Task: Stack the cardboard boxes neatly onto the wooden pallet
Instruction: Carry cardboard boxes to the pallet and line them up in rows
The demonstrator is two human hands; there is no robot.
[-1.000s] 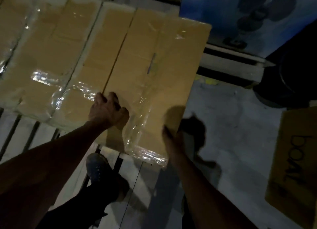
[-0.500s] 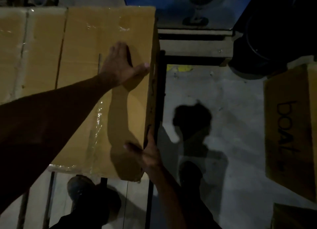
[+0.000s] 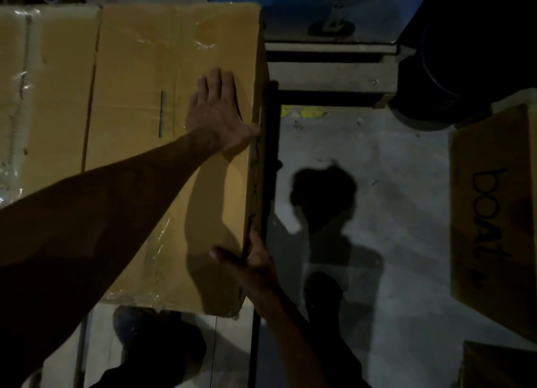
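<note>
A taped brown cardboard box [image 3: 151, 74] sits on the stack, flush against a second box [image 3: 46, 91] to its left. My left hand [image 3: 216, 114] lies flat on the box's top near its right edge, fingers straight and thumb at the edge. My right hand [image 3: 252, 260] is at the box's near right corner, thumb on top and fingers down the right side. Pale slats of the wooden pallet [image 3: 96, 341] show below the box's near edge.
Grey concrete floor [image 3: 406, 213] lies to the right, with my shadow on it. A box printed "boat" [image 3: 494, 213] stands at the right edge, another box [image 3: 499, 364] below it. A second pallet [image 3: 331, 71] and a blue fan carton [image 3: 328, 7] lie beyond. My shoe [image 3: 130, 326] rests on the slats.
The box has gone from skewed to square against its neighbour. My left hand slid from the box's near left edge to the top near the right edge. My right hand stays at the near right corner.
</note>
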